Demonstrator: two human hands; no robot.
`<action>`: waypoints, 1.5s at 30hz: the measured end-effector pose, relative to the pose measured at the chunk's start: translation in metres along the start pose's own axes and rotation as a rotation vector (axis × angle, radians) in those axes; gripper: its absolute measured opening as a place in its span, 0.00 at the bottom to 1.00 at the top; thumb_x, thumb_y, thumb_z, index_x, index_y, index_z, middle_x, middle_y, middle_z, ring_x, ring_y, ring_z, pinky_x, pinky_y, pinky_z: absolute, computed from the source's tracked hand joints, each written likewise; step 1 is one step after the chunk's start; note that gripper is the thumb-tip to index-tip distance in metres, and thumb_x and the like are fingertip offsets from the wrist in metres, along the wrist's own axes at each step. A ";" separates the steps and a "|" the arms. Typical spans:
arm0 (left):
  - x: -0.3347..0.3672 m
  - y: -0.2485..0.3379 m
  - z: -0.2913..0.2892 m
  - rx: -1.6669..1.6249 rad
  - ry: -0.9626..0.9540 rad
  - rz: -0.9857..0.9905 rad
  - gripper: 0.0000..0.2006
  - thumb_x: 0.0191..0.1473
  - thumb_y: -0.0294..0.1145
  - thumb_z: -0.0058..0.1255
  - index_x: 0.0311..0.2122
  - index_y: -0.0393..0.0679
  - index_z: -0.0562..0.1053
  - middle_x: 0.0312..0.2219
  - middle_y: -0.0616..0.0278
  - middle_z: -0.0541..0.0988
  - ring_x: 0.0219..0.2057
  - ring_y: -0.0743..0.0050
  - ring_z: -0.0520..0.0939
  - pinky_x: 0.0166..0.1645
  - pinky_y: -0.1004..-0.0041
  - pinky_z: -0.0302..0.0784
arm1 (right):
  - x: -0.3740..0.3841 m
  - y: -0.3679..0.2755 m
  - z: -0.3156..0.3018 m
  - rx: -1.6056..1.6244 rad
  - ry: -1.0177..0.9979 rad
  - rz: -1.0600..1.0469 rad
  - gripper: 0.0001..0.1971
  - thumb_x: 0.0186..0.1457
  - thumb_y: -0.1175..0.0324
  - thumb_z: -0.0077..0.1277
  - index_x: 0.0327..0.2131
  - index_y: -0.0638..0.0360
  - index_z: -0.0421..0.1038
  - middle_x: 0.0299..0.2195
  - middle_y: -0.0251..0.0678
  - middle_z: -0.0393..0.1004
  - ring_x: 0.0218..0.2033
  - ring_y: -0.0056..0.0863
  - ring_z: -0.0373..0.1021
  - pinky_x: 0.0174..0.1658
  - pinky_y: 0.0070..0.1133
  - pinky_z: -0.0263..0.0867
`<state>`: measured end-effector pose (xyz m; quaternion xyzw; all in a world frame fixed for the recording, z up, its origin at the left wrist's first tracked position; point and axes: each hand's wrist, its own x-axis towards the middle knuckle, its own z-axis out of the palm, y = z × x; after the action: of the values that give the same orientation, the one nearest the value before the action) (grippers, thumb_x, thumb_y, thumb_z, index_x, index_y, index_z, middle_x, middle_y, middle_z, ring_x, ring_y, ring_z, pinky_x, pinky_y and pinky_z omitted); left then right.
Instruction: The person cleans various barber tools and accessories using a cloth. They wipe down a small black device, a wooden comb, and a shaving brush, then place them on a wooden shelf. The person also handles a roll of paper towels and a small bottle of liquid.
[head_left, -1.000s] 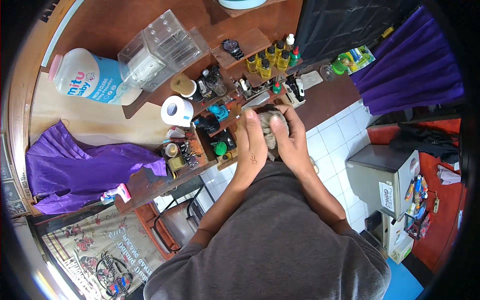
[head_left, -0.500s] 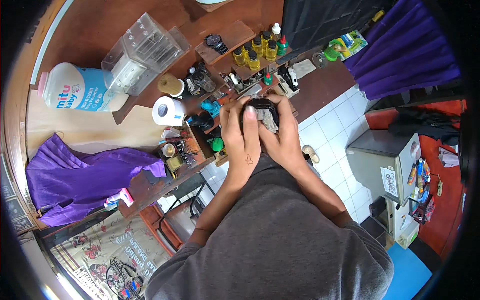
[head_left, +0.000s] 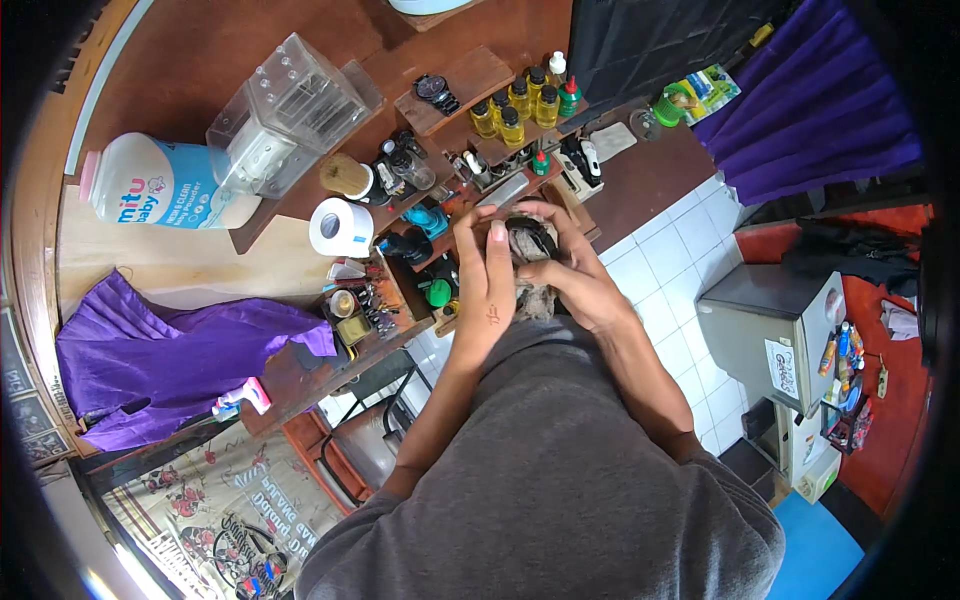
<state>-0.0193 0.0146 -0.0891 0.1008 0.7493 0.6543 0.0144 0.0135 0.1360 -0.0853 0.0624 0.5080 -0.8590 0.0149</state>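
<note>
- In front of the person's chest, between the two bare hands, sit a dark, glossy, rounded object (head_left: 536,237) and a crumpled grey-beige cloth (head_left: 537,302); the cloth bunches against the object's near side, and the fingers hide too much to tell exactly what the object is.
- Both are held close to the body, probably so that the two hands can steady something small while the fabric is pressed against it.
- The left hand (head_left: 487,290) is partly closed, its fingers curling round the left and far side of the dark object, its thumb raised nearly straight along that edge; it seems to serve as the support.
- The right hand (head_left: 592,292) is also partly closed, fingers arched over the far right side, thumb laid across the cloth, apparently to pin it; neither hand is released, and how tightly each grips cannot be told.
- Beyond the hands, a black-and-white hair clipper (head_left: 590,155) lies near the bare stretch of the dark brown wooden surface (head_left: 652,188), likely kept there for easy reach.
- A black metal-banded wristwatch (head_left: 434,91) rests on a small brown wooden shelf (head_left: 484,76), presumably set apart for safety.
- Clear bottles of yellow liquid with black caps (head_left: 511,128) stand upright in a tight group, perhaps to save room, while a white paper roll (head_left: 340,228) lies on its side.
</note>
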 end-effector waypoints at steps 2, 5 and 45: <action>0.003 -0.008 -0.009 -0.144 -0.055 -0.154 0.16 0.66 0.41 0.35 0.49 0.40 0.65 0.41 0.61 0.69 0.42 0.78 0.68 0.46 0.75 0.66 | -0.001 -0.005 -0.002 0.110 -0.063 0.061 0.25 0.51 0.71 0.54 0.53 0.61 0.60 0.42 0.35 0.68 0.47 0.23 0.64 0.49 0.18 0.61; 0.007 0.009 -0.012 -0.568 -0.026 -0.418 0.19 0.65 0.47 0.37 0.47 0.40 0.66 0.38 0.63 0.72 0.37 0.73 0.72 0.43 0.73 0.70 | 0.004 0.007 -0.013 0.477 0.164 0.151 0.21 0.50 0.63 0.56 0.47 0.57 0.64 0.42 0.36 0.70 0.45 0.26 0.67 0.49 0.24 0.65; 0.232 -0.005 0.021 0.791 0.124 0.309 0.08 0.53 0.29 0.52 0.34 0.36 0.77 0.28 0.50 0.81 0.29 0.60 0.84 0.36 0.69 0.77 | 0.174 -0.014 -0.038 -0.634 0.367 -0.453 0.24 0.47 0.60 0.62 0.45 0.63 0.69 0.29 0.42 0.76 0.28 0.26 0.71 0.34 0.22 0.66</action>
<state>-0.2444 0.0741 -0.0714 0.1702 0.9180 0.3159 -0.1689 -0.1573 0.1827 -0.1125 0.0932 0.7418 -0.6167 -0.2464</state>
